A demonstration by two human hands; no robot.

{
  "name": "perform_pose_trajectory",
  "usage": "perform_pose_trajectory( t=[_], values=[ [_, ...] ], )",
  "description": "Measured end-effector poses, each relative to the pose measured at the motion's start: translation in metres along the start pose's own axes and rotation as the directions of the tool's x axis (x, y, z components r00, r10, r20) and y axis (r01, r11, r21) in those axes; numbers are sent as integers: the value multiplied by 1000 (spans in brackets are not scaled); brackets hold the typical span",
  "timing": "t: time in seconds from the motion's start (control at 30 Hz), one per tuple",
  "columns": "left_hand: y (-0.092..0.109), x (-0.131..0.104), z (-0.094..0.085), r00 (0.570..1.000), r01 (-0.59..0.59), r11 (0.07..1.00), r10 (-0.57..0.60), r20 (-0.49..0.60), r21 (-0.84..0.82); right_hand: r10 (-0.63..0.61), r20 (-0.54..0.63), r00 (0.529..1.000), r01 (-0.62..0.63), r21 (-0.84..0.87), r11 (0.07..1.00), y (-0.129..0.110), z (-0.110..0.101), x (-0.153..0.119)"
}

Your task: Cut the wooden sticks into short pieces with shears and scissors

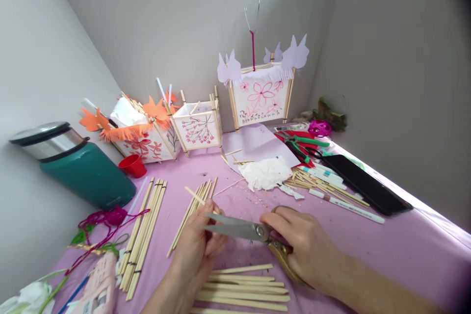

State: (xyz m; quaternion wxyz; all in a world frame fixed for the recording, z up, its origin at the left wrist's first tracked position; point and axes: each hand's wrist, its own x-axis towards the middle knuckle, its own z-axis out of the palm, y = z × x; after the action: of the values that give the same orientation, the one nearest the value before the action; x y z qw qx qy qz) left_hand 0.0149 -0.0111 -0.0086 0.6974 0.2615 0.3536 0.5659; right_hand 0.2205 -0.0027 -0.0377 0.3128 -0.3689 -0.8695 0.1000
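Note:
My left hand (200, 240) is closed around a thin wooden stick (194, 196), whose tip points up and to the left. In my right hand (303, 243) is a pair of scissors (239, 228) with brass-coloured handles. The blades are parted a little and lie beside my left fingers; whether they touch the stick I cannot tell. Behind my left hand lies a bundle of sticks (187, 218), partly hidden by it. More cut sticks (246, 290) lie in a row below, between my two forearms.
Banded sticks (143, 235) lie left, near a teal bottle (88, 171) and red cup (133, 166). Paper lanterns (200, 130) stand along the wall. Crumpled white tissue (265, 172), loose skewers (326, 186), a marker (346, 205), pliers (300, 142) and a black phone (364, 184) lie right.

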Motion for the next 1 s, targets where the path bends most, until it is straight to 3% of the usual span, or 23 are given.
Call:
perform_pose_trajectory(
  t=[0.1, 0.33, 0.5, 0.67, 0.83, 1.0],
  values=[
    [0, 1, -2, 1000, -23, 1000, 23, 0, -8, 21, -9, 1000, -21, 15, 1000, 3, 2, -1],
    [3, 2, 0, 986, -161, 978, 165, -23, 134, 278, -123, 953, -263, 131, 956, 18, -1, 7],
    [-1, -4, 1, 968, -252, 930, 235, 93, 269, 279, -161, 947, -259, 135, 956, 21, 0, 7],
    [-6, -9, -1, 940, -303, 875, 210, 268, 377, 300, -169, 939, -272, 168, 947, 21, 1, 7],
    [-5, -11, 0, 940, -263, 874, 137, 313, 409, 278, -127, 952, -263, 129, 956, 19, -1, 8],
    [-2, -11, 1, 958, -174, 919, 76, 275, 353, 207, -131, 969, -201, 59, 978, 16, 0, 7]
  ],
)
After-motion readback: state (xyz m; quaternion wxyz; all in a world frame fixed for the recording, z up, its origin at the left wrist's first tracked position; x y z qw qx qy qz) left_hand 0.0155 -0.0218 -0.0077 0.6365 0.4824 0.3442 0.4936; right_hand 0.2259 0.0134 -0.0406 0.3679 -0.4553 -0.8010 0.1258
